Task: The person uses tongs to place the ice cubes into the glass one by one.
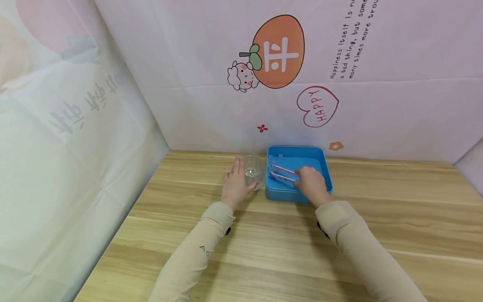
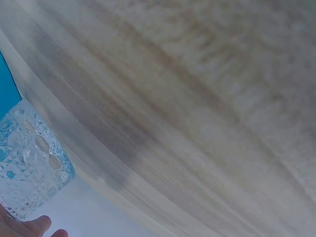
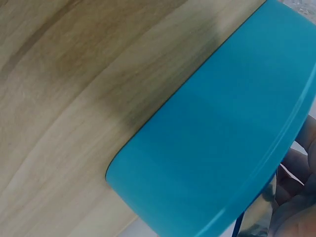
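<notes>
A clear cut-glass cup (image 2: 39, 163) with small clear pieces in it stands on the table, just left of a blue box (image 1: 294, 196). My left hand (image 1: 235, 184) holds the cup (image 1: 253, 174), thumb on its near side and fingers along its left. In my right hand (image 1: 311, 184) is a pair of pink tongs (image 1: 285, 170), gripped over the near right part of the box. Their two arms reach leftward inside it, tips close to small clear cubes (image 1: 271, 161) along its left wall. In the right wrist view the box wall (image 3: 207, 123) hides most of the tongs.
Another clear cube (image 1: 280, 156) lies near the back of the box. The wooden table (image 1: 264, 251) ends at a printed cloth wall (image 1: 211, 117) behind the box, and a white cloth (image 1: 75, 176) hangs down along the left edge.
</notes>
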A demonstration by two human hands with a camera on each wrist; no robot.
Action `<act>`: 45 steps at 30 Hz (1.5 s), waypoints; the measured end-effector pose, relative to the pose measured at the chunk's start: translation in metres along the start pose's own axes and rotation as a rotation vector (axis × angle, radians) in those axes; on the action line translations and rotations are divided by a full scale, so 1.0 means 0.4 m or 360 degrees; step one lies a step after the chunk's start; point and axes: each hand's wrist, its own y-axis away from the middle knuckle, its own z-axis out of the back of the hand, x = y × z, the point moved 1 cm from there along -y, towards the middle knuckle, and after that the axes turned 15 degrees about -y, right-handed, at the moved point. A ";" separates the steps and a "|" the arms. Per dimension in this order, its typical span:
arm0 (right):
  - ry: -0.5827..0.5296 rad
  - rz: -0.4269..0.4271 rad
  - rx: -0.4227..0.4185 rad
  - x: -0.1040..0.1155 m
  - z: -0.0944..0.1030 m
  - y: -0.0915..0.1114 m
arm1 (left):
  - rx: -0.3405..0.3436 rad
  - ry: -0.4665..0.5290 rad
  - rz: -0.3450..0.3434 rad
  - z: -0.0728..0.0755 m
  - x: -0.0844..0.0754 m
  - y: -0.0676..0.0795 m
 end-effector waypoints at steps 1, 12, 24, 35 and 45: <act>0.0004 0.0001 -0.0003 0.000 -0.001 -0.001 | 0.0002 -0.0003 0.0000 0.000 0.000 0.000; 0.0017 -0.0007 -0.0031 0.005 -0.016 -0.007 | -0.0009 0.0000 -0.0005 -0.001 -0.004 -0.005; 0.0034 -0.0045 -0.0018 0.002 -0.023 -0.018 | -0.0022 0.0007 -0.0001 -0.003 -0.009 -0.007; 0.0047 -0.0041 -0.0035 -0.002 -0.021 -0.017 | -0.0018 0.0012 0.0001 -0.002 -0.009 -0.008; 0.0023 0.0042 -0.0105 -0.006 -0.013 -0.007 | 0.0000 -0.0005 0.0003 -0.005 -0.005 -0.007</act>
